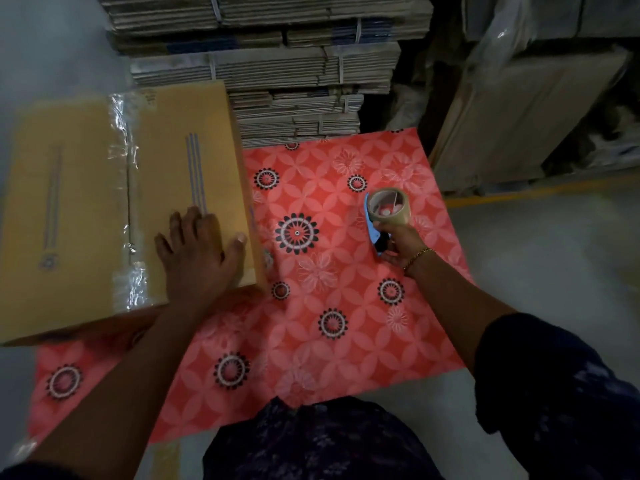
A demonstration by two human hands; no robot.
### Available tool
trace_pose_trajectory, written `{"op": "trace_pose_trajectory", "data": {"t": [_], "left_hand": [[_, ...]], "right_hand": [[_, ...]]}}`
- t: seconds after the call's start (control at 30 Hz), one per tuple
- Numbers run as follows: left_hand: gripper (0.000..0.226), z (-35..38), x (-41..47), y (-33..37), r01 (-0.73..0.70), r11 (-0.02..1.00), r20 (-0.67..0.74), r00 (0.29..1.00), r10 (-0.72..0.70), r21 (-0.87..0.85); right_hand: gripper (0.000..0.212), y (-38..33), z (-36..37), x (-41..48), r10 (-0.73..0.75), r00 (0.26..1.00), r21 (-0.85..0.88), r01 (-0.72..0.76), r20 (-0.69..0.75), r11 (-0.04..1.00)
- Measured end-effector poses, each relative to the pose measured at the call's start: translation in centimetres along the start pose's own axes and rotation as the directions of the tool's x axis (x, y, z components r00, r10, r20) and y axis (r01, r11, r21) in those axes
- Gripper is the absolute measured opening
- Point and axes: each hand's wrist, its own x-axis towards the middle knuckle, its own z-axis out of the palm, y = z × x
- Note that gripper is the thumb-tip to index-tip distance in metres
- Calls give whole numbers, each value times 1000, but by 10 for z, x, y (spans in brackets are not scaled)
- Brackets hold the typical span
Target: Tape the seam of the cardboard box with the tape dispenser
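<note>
- Your left hand (197, 251) lies flat, fingers spread, on the cardboard box (86, 209) at its right edge; seam's under clear tape (126, 202).
- Right hand (401, 244) has fingers wrapped round the tape dispenser (386, 211), well apart from the box, w/ open pink mat (329, 271) between.
- Box print's too blurry to read.

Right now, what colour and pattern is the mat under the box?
Coral red mat with pale petal shapes and dark round flower medallions, seen best in the head view.
</note>
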Motion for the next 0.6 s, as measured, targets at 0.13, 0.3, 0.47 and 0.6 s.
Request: {"op": "trace_pose_trajectory", "data": {"t": [0.13, 0.3, 0.47, 0.6], "left_hand": [[69, 3, -5, 1, -5, 1000, -60, 998, 6, 19], [68, 3, -2, 2, 17, 999, -52, 999, -15, 29], [66, 8, -3, 1, 14, 1000, -100, 995, -13, 4], [64, 9, -2, 0, 6, 1000, -115, 993, -7, -4]], "right_hand": [[34, -2, 3, 9, -11, 999, -43, 13, 50, 999], [20, -5, 1, 12, -37, 999, -105, 38, 15, 994], [7, -10, -5, 11, -71, 997, -172, 72, 14, 982], [6, -12, -11, 16, -56, 998, -240, 49, -20, 970]]}}
